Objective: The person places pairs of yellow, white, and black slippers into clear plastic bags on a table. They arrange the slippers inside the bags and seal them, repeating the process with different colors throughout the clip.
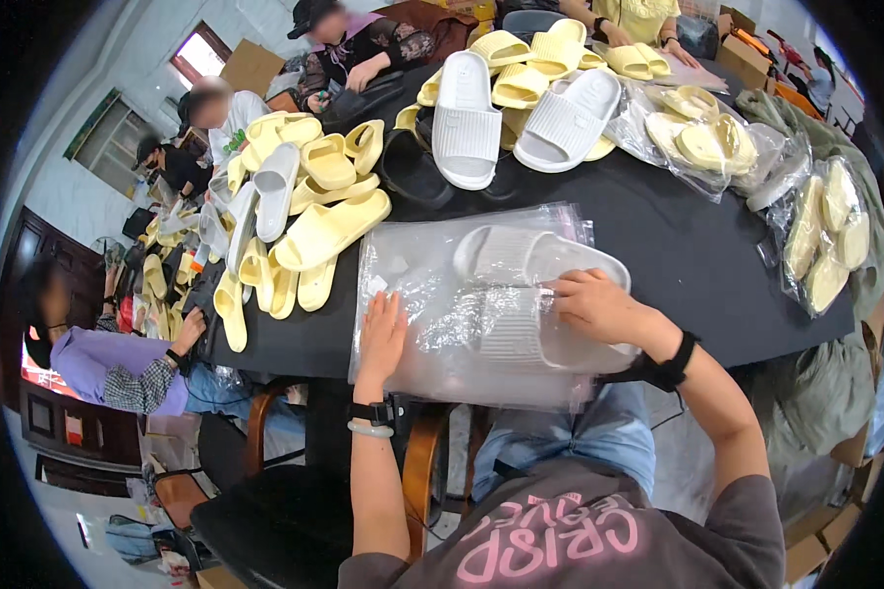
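A pair of light grey slide sandals point(511, 326) lies side by side on a stack of clear plastic bags point(413, 339). Their strap ends are under the clear film, while the heels point right. My right hand point(599, 309) is on the pair, its fingers bent and closed at the edge of the straps; the fingertips are partly hidden. Flat on the left side of the bags lies my left hand point(381, 337), fingers stretched out and holding nothing.
Yellow slides point(334, 228) and a few grey ones are heaped on the black table point(658, 236) at left. Two grey slides point(466, 123) stand beyond the bags. Bagged yellow slides point(825, 236) lie at right. Co-workers sit around, one in a purple top point(118, 368).
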Tool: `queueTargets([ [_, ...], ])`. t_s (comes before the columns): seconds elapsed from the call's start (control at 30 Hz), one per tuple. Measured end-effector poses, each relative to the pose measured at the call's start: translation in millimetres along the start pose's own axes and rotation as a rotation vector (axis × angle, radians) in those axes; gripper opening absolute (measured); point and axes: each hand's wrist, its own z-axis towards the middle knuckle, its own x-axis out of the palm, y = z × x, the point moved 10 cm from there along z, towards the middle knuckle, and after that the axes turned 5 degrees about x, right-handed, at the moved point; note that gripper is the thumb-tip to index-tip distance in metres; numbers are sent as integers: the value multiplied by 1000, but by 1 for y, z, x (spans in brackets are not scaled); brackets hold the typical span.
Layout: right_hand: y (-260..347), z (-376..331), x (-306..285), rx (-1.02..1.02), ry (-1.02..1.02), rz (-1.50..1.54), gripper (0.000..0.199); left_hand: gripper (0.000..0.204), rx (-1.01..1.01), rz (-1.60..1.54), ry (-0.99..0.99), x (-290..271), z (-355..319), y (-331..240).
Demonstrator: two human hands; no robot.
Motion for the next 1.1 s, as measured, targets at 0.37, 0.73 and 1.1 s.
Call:
queueTargets([
  [0.37, -74, -138, -72, 410, -420, 259, 21, 85, 38, 328, -118, -2, -7, -26],
  [0.73, 85, -3, -84, 212, -473, 298, 35, 66, 184, -5, -156, 8, -9, -4],
  [1.1, 58, 13, 1, 237, -498, 465, 42, 92, 26, 295, -101, 6, -12, -6],
])
